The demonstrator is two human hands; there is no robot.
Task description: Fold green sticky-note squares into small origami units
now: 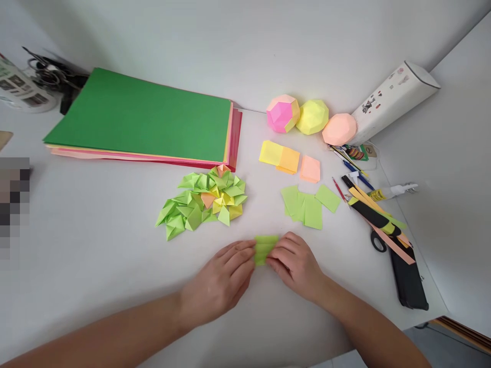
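Observation:
Between my hands, near the front of the white table, is a small green sheet of paper [264, 249] with horizontal creases. My left hand [222, 278] has its fingers closed on the paper's left edge. On the right edge, my right hand [295, 263] pinches it with thumb and fingers. Beyond my left hand lies a heap of folded paper pieces [194, 204], mostly green with some yellow and peach ones. Several flat green paper pieces [312, 209] are spread out beyond my right hand.
A stack of large coloured sheets [149, 117] lies at the back left. Three faceted paper balls [313, 116] line the wall beside a white box [397, 102]. Yellow, orange and peach paper squares [310, 168] sit before them. Pens, paper strips and a black case [408, 278] crowd the right edge.

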